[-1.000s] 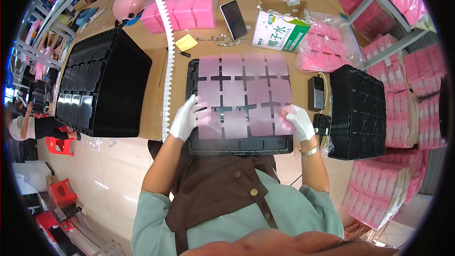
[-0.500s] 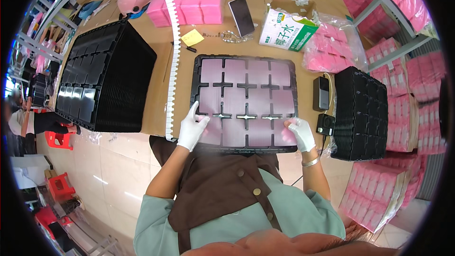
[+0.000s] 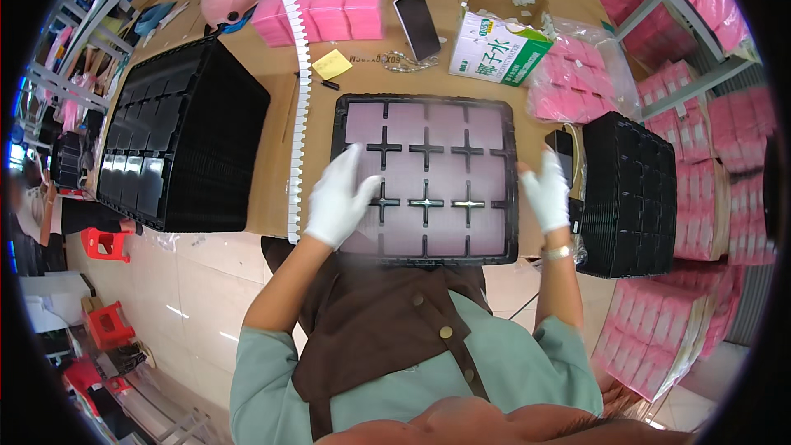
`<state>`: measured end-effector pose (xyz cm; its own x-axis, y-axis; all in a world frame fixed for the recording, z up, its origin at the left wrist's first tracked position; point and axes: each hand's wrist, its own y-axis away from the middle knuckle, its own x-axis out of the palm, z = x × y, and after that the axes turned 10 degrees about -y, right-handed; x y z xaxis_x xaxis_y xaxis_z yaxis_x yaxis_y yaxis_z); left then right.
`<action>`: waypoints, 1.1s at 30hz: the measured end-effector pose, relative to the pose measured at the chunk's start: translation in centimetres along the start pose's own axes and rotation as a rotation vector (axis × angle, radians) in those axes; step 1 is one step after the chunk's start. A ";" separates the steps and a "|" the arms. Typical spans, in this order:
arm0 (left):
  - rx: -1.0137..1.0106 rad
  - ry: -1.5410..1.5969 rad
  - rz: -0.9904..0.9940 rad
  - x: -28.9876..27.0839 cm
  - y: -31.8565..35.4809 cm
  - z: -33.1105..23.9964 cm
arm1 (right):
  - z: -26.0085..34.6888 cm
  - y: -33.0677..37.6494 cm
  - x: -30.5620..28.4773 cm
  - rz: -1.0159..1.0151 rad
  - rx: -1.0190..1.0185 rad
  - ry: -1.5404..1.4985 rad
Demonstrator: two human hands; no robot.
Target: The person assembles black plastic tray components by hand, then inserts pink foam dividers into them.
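A black plastic tray [image 3: 339,128] with cross-shaped dividers lies in front of me, its compartments filled with flat pale pink pieces [image 3: 405,166]. White gloves cover both hands. Over the tray's left edge is my left hand [image 3: 336,202], its thumb spread from the fingers and nothing visible in it. My right hand [image 3: 545,198] is raised beside the tray's right edge, thumb and fingers apart, slightly blurred and holding nothing I can see. It partly hides a black device [image 3: 559,145] on the table.
Tall stacks of black trays stand left [image 3: 222,132] and right [image 3: 630,198]. Behind lie a phone [image 3: 418,26], a white-and-green carton [image 3: 498,49], wrapped pink pads [image 3: 573,78], a yellow note [image 3: 332,64] and a pen [image 3: 329,84]. A white toothed strip [image 3: 298,132] runs along the left.
Both hands have left the tray's lower corners and moved up. My left hand has spread across the left edge; the right has shifted outward, off the tray. The tray barely moved.
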<state>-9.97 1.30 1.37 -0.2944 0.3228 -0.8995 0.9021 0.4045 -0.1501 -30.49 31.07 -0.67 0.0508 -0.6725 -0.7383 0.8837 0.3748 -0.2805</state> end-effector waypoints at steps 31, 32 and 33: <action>0.196 -0.481 -0.067 6.7 -9.3 3.8 | 3.0 -5.3 8.0 0.221 -0.352 0.452; 0.159 -0.487 -0.053 7.0 -9.6 3.8 | 2.6 -5.6 8.0 0.226 -0.346 0.453; 0.161 -0.483 -0.045 7.3 -9.5 4.0 | 2.2 -5.8 7.7 0.290 -0.296 0.412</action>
<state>-19.37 -3.62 -5.40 -0.1890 -0.1393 -0.9720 0.9402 0.2598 -0.2201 -34.19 22.27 -3.35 0.0338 -0.2342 -0.9716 0.6896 0.7091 -0.1469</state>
